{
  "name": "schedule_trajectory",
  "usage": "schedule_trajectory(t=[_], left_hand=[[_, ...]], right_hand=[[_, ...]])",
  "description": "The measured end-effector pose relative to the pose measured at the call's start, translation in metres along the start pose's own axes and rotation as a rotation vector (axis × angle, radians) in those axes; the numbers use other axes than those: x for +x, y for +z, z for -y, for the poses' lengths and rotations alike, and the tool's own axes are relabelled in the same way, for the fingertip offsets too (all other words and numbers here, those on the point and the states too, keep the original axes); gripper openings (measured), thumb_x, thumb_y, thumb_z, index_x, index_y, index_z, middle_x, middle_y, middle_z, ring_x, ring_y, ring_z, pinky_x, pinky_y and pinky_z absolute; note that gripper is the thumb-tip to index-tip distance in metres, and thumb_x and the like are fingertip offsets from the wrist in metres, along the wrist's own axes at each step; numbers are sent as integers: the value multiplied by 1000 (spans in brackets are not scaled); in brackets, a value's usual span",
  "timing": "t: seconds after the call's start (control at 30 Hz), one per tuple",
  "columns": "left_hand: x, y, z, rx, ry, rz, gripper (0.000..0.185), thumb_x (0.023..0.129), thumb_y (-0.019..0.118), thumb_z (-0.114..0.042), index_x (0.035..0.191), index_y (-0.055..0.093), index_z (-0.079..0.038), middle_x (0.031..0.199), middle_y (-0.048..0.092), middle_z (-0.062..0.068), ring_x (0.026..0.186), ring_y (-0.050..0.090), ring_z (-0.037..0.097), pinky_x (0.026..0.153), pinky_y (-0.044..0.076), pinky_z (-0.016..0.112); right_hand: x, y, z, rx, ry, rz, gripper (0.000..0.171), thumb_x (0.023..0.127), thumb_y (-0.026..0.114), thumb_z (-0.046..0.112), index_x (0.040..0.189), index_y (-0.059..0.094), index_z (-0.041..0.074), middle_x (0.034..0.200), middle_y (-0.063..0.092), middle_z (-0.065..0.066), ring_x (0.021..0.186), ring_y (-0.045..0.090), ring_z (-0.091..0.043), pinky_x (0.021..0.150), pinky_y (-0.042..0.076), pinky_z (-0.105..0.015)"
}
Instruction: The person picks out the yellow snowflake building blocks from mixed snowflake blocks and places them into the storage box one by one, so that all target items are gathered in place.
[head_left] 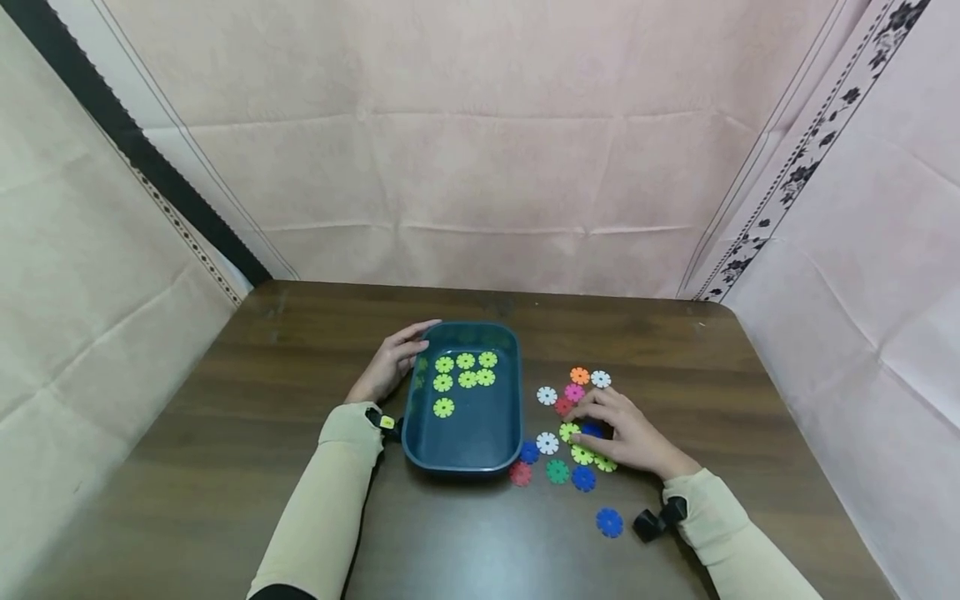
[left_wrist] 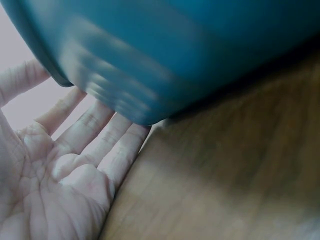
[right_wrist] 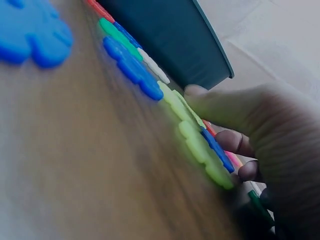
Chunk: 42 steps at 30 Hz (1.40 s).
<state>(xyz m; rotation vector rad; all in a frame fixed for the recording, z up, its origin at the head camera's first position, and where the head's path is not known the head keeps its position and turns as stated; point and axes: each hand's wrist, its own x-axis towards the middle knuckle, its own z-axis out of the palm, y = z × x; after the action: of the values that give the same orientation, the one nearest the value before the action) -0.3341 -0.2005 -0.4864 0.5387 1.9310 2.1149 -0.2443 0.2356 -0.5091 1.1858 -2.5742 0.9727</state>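
Hands at a desk point(head_left: 300, 500). Left hand point(head_left: 390, 362) rests flat, fingers straight, against a tray point(head_left: 480, 446). Right hand point(head_left: 626, 433) pinches a green disc point(head_left: 570, 432) among others.

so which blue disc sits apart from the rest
The blue disc nearest the table's front edge, by the right wrist; the other blue ones lie within the cluster.
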Motion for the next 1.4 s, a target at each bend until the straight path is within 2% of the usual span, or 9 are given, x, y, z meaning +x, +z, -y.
schedule_trajectory(t=[0.2, 0.4, 0.6, 0.87, 1.1, 1.4], left_hand=[[2, -2, 0, 2, -3, -22, 47, 104, 55, -19, 150, 48, -9, 143, 52, 21, 121, 57, 42, 89, 55, 35], [0, -1, -1, 1, -3, -8, 48, 105, 55, -19, 151, 47, -9, 144, 52, 20, 121, 57, 42, 91, 55, 37], [2, -2, -2, -14, -10, -23, 47, 103, 58, -23, 149, 50, -12, 142, 54, 16, 119, 59, 37, 90, 55, 36], [2, 0, 3, -13, -8, -23, 46, 104, 55, -20, 149, 49, -11, 143, 52, 20, 121, 57, 42, 90, 55, 37], [-1, 1, 4, -14, -14, -8, 49, 105, 55, -21, 151, 46, -9, 145, 49, 23, 123, 53, 45, 92, 55, 38], [-1, 1, 1, -13, -8, -20, 46, 104, 56, -22, 149, 50, -12, 143, 53, 17, 122, 56, 42, 92, 55, 37]], right_hand=[[3, 0, 0, -1, 8, 9, 28, 87, 80, 38, 113, 71, 28, 112, 61, 14, 105, 50, -11, 88, 42, -43], [3, -1, 1, 19, 12, 5, 26, 86, 81, 36, 108, 70, 26, 110, 62, 14, 106, 51, -10, 90, 41, -45], [5, -1, 2, 35, 46, 8, 26, 87, 80, 36, 108, 68, 27, 111, 61, 15, 105, 50, -10, 89, 42, -44], [1, -2, 1, 45, 77, 11, 30, 86, 81, 39, 108, 65, 26, 110, 61, 13, 103, 49, -9, 87, 43, -39], [-1, -2, 3, 55, 72, 5, 32, 85, 83, 36, 108, 65, 24, 111, 60, 13, 104, 50, -11, 87, 44, -41], [2, -4, 3, 73, 64, 6, 32, 85, 82, 35, 109, 64, 24, 110, 60, 11, 101, 50, -12, 84, 45, -36]])
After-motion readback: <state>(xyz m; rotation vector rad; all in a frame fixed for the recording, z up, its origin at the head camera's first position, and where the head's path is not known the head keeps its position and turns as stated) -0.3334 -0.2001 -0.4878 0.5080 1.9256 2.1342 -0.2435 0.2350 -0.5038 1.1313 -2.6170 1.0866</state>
